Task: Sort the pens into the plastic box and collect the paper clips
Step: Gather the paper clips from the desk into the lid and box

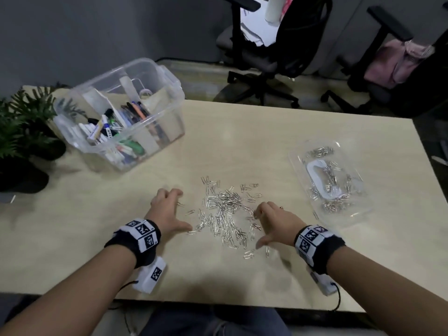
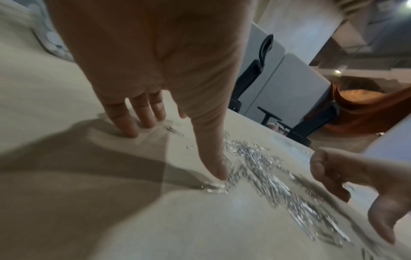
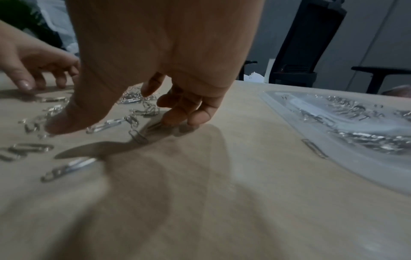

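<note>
A loose pile of silver paper clips point(image 1: 225, 209) lies on the pale table point(image 1: 242, 132) in front of me. My left hand point(image 1: 180, 210) is at the pile's left edge, fingers and thumb spread with the tips on the tabletop point(image 2: 177, 153). At the right edge, my right hand point(image 1: 258, 229) mirrors it, thumb out and fingertips bent down among the clips point(image 3: 120, 123). Neither hand holds anything. A clear plastic box point(image 1: 167, 132) at the back left holds pens and markers point(image 1: 109, 124). A clear shallow tray point(image 1: 297, 166) at the right holds more paper clips.
Potted plants point(image 1: 21, 122) stand at the table's left edge beside the box. Black office chairs point(image 1: 274, 44) stand behind the far edge. One stray clip point(image 3: 314, 148) lies just beside the tray's rim point(image 3: 355, 167).
</note>
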The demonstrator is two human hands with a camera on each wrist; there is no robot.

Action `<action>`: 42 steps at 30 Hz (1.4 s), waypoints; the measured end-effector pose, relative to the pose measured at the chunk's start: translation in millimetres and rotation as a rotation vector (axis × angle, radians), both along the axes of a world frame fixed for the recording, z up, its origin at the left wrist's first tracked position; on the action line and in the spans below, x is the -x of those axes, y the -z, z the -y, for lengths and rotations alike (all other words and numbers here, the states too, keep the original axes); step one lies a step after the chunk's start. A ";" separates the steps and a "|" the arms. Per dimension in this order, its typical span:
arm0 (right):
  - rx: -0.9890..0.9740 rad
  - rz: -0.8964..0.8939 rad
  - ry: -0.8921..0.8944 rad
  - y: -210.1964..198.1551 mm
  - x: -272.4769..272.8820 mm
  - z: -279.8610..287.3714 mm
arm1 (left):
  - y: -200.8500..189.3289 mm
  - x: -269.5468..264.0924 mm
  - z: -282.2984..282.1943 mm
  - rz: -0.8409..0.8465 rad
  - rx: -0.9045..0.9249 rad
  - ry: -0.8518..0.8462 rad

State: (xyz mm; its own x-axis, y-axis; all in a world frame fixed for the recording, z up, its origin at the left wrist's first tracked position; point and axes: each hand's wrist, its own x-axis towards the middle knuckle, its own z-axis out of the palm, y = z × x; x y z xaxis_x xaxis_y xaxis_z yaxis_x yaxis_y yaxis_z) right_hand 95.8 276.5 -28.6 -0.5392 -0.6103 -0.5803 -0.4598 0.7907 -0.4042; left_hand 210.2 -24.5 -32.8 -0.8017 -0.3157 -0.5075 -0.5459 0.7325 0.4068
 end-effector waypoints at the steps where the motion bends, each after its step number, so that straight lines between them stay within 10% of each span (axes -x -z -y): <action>1: -0.010 0.000 -0.041 1.4 -1.0 -6.0 | 2.3 -1.7 -4.1 -0.018 -0.009 0.011; 8: -0.083 -0.080 -0.222 14.2 -8.2 -20.9 | 19.7 8.9 -16.8 -0.152 -0.073 -0.055; 13: 0.029 -0.064 -0.022 17.2 3.5 1.8 | 18.2 20.0 -22.7 -0.261 -0.205 -0.186; 18: 0.109 0.056 0.152 14.7 18.4 0.6 | 0.9 18.4 -48.6 -0.198 -0.178 0.019; 27: -0.086 -0.174 -0.219 14.7 -23.7 8.0 | 13.2 13.5 -92.7 -0.035 0.117 0.220; 35: 0.094 -0.036 0.130 10.2 12.7 20.4 | 7.8 38.6 -81.7 -0.169 -0.054 0.081; 42: -0.054 -0.048 -0.140 9.9 27.9 -23.2 | 0.9 23.4 -107.7 -0.046 0.180 0.332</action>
